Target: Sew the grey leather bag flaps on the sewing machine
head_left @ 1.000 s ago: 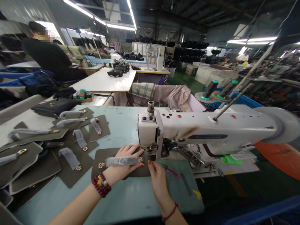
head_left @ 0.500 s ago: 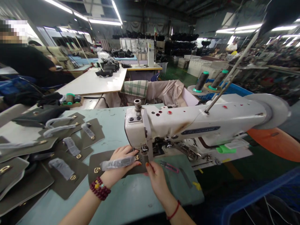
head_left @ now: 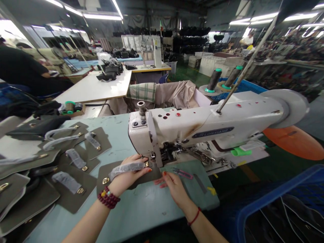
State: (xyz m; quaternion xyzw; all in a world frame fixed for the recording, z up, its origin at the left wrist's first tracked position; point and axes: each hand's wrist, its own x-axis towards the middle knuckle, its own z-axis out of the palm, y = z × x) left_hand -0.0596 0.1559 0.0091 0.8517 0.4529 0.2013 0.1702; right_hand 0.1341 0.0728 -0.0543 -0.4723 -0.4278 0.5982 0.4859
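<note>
A dark olive leather panel point(head_left: 106, 172) with a plastic-wrapped strap point(head_left: 126, 166) and gold buckles lies on the pale blue table under the head of a white sewing machine point(head_left: 202, 126). My left hand point(head_left: 129, 175) lies flat on the panel beneath the strap, fingers stretched toward the needle. My right hand point(head_left: 172, 187) rests on the panel's right edge with fingers spread, just below the presser foot. Neither hand grips anything.
Several more olive panels with wrapped straps point(head_left: 68, 168) are piled at the left. Pink-handled snips point(head_left: 183, 173) lie right of the needle. Thread cones point(head_left: 214, 81) stand behind the machine. A blue crate point(head_left: 275, 209) sits at lower right. A person in black point(head_left: 25, 74) sits at far left.
The view has swung right and down. My right hand has slid slightly back from the needle and spread its fingers; my left hand stays on the panel.
</note>
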